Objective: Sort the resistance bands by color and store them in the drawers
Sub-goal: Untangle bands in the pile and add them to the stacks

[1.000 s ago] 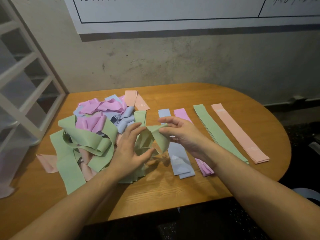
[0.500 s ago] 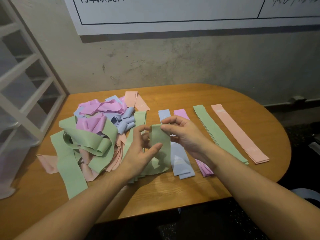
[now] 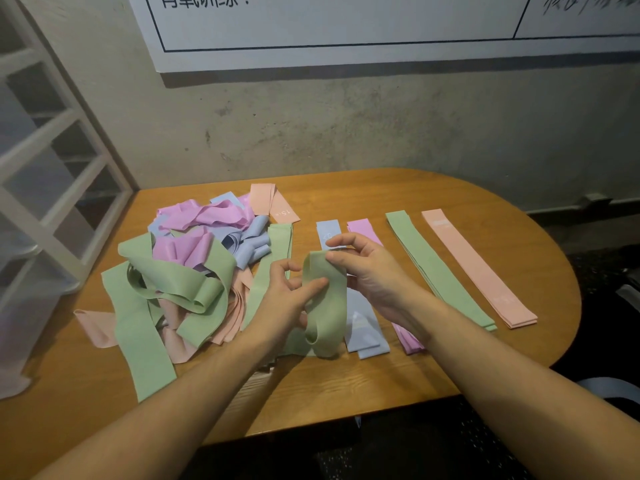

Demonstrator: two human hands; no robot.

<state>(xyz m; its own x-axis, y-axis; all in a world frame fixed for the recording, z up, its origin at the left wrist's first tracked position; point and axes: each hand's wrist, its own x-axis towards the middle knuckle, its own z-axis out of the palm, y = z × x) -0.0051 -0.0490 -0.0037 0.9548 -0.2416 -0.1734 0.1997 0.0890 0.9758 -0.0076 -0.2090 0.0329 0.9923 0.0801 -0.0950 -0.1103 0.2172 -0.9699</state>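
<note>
A green resistance band point(image 3: 327, 306) hangs as a loop between my hands above the table. My left hand point(image 3: 284, 303) pinches its left edge with thumb and fingers. My right hand point(image 3: 367, 271) pinches its top end. A tangled pile of bands point(image 3: 187, 271) in green, purple, blue and pink lies at the left. Four sorted rows lie flat to the right: blue point(image 3: 363, 327), purple point(image 3: 362, 226), green point(image 3: 436, 268) and pink point(image 3: 478, 268).
The wooden table point(image 3: 346, 382) has a rounded right end and stands against a grey wall. A white drawer unit point(image 3: 52, 209) with translucent drawers stands at the left. A white board point(image 3: 346, 26) hangs on the wall above.
The green band came up out of the pile and turned upright between my hands. My left hand shifted right and took hold of its edge.
</note>
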